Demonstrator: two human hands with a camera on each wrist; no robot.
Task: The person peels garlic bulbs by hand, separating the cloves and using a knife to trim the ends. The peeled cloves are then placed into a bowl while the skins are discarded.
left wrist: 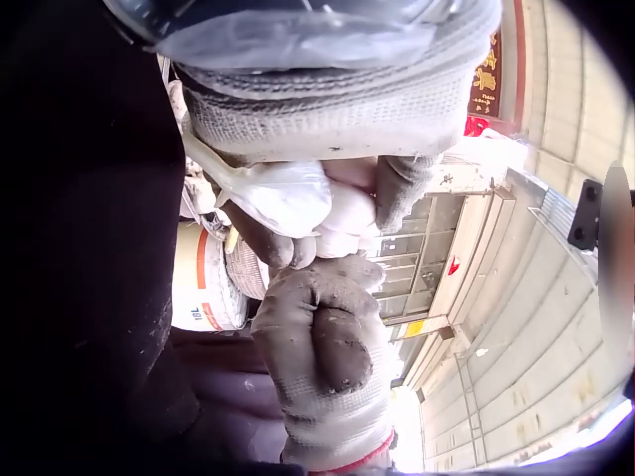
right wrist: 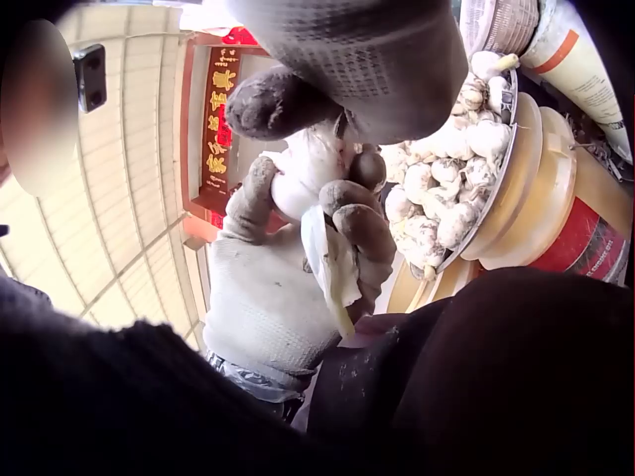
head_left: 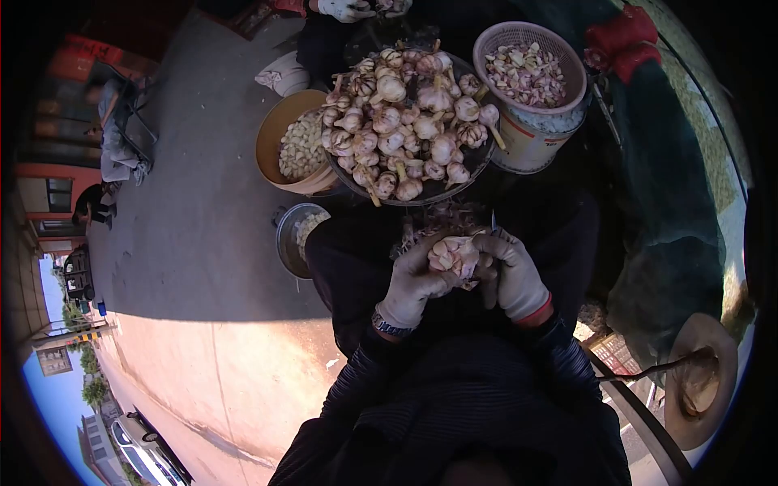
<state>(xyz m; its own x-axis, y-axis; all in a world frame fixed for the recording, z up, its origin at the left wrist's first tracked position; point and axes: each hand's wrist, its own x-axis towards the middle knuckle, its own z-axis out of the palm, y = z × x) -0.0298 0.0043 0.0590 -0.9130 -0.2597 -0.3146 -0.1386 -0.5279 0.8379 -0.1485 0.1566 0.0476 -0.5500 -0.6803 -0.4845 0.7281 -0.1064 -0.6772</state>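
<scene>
Both hands wear pale work gloves with grey fingers. My left hand [head_left: 412, 285] grips a partly opened garlic bulb [head_left: 455, 257], its pinkish cloves showing. Against the bulb's other side is my right hand [head_left: 517, 275], fingers curled, a thin blade tip [head_left: 493, 220] standing up from it. In the right wrist view, the left hand [right wrist: 283, 283] holds the bulb [right wrist: 308, 174] from below, and a strip of pale skin [right wrist: 329, 263] hangs from it. The left wrist view has the right hand [left wrist: 332, 367] curled close to the cloves [left wrist: 347, 206].
A wide tray of garlic bulbs [head_left: 405, 121] stands ahead. Left of it are a tan bucket [head_left: 270, 142] with peeled cloves and a metal bowl [head_left: 285, 243]. At right, a pink basket [head_left: 489, 49] of cloves sits on a white bucket [head_left: 527, 146]. Another person's gloved hand [head_left: 347, 10] is beyond.
</scene>
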